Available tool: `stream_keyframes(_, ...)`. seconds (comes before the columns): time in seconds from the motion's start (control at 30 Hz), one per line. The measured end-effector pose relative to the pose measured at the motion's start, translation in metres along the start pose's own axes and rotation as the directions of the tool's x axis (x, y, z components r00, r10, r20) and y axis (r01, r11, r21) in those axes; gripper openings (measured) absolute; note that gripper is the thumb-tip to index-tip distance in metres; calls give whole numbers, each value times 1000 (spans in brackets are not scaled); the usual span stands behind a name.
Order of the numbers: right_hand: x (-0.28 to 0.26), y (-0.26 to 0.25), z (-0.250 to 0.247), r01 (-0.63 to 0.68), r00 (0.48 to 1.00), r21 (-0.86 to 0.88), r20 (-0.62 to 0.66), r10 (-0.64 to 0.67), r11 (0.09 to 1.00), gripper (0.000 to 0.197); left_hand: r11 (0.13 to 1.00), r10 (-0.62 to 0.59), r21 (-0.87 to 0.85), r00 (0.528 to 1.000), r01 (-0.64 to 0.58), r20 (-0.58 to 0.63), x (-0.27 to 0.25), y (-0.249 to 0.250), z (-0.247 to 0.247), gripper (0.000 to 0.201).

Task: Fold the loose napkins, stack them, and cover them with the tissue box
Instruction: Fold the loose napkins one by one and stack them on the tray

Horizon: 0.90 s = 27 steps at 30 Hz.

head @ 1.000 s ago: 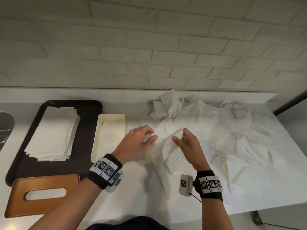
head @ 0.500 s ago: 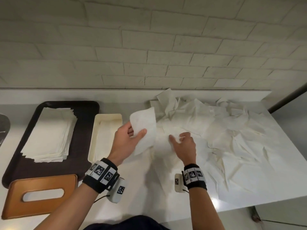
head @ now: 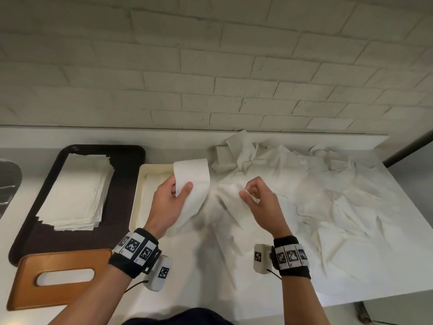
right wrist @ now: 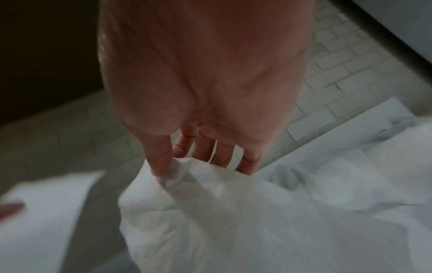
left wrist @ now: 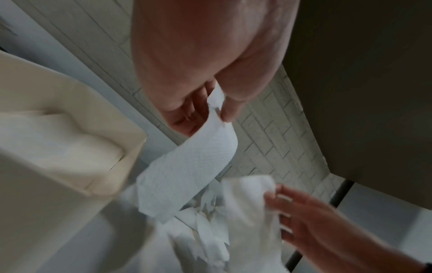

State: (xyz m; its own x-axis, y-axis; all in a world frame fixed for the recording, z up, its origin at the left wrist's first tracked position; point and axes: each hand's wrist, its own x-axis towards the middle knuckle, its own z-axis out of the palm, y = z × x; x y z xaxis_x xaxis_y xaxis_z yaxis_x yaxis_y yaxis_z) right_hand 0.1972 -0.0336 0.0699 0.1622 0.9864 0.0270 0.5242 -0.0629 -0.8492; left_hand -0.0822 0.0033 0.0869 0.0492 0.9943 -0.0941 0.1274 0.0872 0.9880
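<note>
My left hand (head: pixel 181 187) pinches one white napkin (head: pixel 192 181) between thumb and fingers and holds it up above the counter; the left wrist view shows that napkin (left wrist: pixel 187 171) curling down from the pinch. To its right, my right hand (head: pixel 248 193) pinches the corner of a second napkin (head: pixel 230 202) lifted off the loose pile (head: pixel 328 195); in the right wrist view this napkin (right wrist: pixel 222 212) hangs crumpled from thumb and fingers. A folded stack (head: pixel 75 191) lies on the dark tray (head: pixel 121 184). The brown tissue box cover (head: pixel 58 275) lies flat at front left.
A cream tissue box base (head: pixel 140 195) stands between the dark tray and my left hand. Loose napkins cover most of the counter's right half, up to its right edge (head: pixel 398 231). A white brick wall (head: pixel 210 78) runs along the back. Part of a sink (head: pixel 7 179) shows at far left.
My left hand has lifted one napkin up and leftward off the pile. My right hand went from pressing down on the pile to pinching and raising another napkin.
</note>
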Motion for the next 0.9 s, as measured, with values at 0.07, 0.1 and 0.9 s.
stream_keyframes(0.07, -7, -32, -8, 11, 1000, 234, 12, -15, 972, 23, 1000, 5, -2, 1000, -5, 10, 1, 3, 3, 23)
stream_keyframes(0.1, -10, -48, -11, 12, 1000, 346, 23, -22, 938, 27, 1000, 4, -27, 1000, -3, 30, 1, 4, 5, 25)
stream_keyframes(0.9, -31, -104, 121, 174, 981, 182, -122, -153, 968, 30, 987, 79, -129, 984, -100, -163, 6, 24, -15, 17)
